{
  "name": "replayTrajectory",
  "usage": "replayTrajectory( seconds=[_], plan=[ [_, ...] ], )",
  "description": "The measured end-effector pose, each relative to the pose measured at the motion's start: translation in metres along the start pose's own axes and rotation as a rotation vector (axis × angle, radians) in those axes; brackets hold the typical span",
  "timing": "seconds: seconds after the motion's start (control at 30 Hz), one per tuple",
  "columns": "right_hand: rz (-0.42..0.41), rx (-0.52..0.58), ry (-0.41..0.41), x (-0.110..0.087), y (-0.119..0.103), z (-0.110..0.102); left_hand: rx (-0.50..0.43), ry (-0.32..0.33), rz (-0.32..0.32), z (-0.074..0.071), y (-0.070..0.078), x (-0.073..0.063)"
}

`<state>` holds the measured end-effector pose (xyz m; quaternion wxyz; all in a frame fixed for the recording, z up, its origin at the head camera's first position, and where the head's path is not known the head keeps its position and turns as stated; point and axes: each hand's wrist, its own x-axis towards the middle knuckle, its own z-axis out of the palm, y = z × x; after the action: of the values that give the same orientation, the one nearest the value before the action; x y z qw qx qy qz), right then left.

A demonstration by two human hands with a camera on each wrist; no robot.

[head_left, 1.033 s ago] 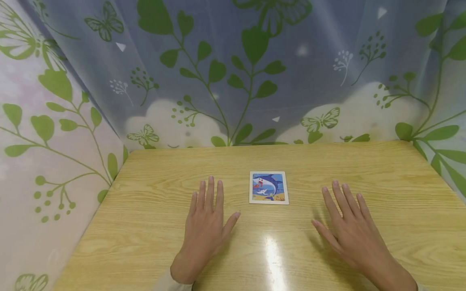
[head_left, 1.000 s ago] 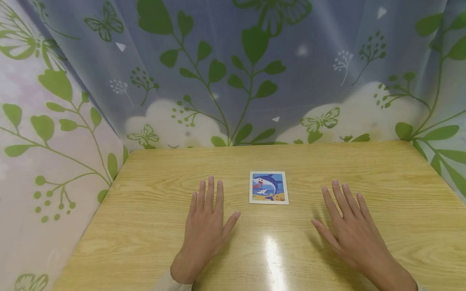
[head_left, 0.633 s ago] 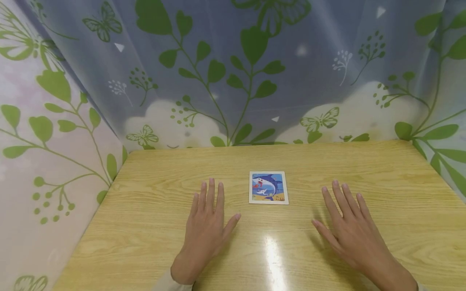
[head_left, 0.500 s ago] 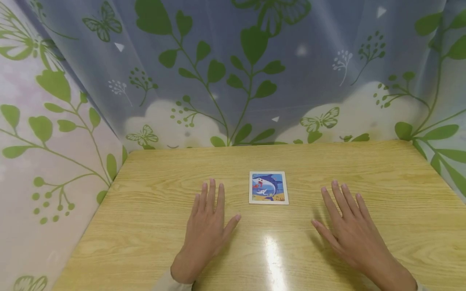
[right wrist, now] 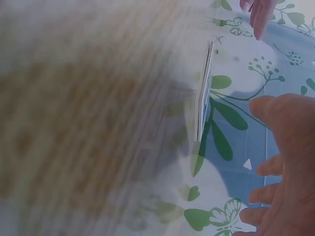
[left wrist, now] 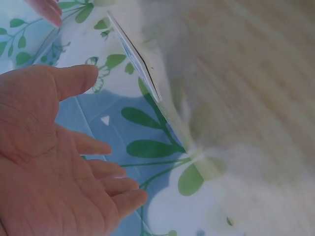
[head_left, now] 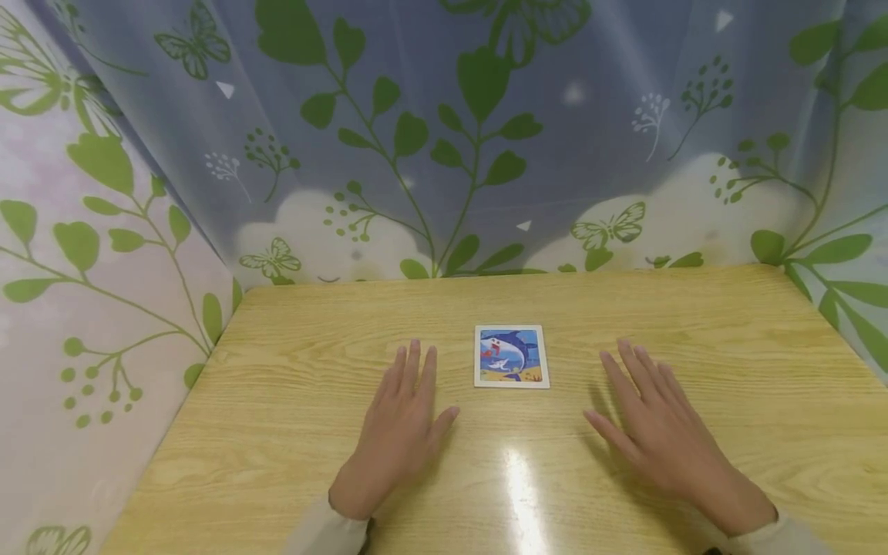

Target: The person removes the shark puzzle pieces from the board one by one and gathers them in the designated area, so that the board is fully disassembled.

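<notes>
Card [head_left: 511, 356] with dolphin picture lies on table [head_left: 291, 324] between spread, empty left hand [head_left: 402, 420] and right hand [head_left: 655, 432].

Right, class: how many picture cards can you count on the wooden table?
1. The one picture card, showing a dolphin, lies flat on the wooden table, between the left hand and the right hand; neither hand touches it. Nothing suggests another is hidden.

Curtained tabletop booth: leaf-print curtains [head_left: 444, 139] (butterflies too) enclosing wooden table [head_left: 312, 432].
</notes>
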<state>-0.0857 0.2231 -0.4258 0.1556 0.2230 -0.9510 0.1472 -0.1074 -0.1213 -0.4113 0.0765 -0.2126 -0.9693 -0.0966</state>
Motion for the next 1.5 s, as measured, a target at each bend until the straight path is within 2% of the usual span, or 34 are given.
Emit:
replayTrajectory(
  seconds=[0.17,0.4,0.67,0.9,1.1,1.33,1.5],
  plan=[
    [-0.001,0.038,-0.024,0.008,0.002,0.001,-0.067,-0.035,0.009,-0.002,0.001,0.012],
    [0.007,0.119,-0.074,0.024,-0.002,0.003,-0.249,-0.170,-0.047,0.002,0.004,0.032],
    [-0.023,0.145,-0.120,0.041,-0.011,0.011,-0.324,-0.213,0.007,0.014,0.010,0.050],
    [-0.026,0.202,-0.131,0.054,-0.015,0.021,-0.284,-0.249,0.051,0.019,0.021,0.060],
    [-0.032,0.208,-0.156,0.062,-0.019,0.027,-0.187,-0.299,0.089,0.024,0.032,0.065],
    [-0.053,0.210,-0.182,0.068,-0.025,0.032,-0.087,-0.375,0.125,0.023,0.038,0.062],
    [-0.061,0.211,-0.196,0.070,-0.028,0.034,-0.066,-0.384,0.138,0.024,0.038,0.058]
  ],
)
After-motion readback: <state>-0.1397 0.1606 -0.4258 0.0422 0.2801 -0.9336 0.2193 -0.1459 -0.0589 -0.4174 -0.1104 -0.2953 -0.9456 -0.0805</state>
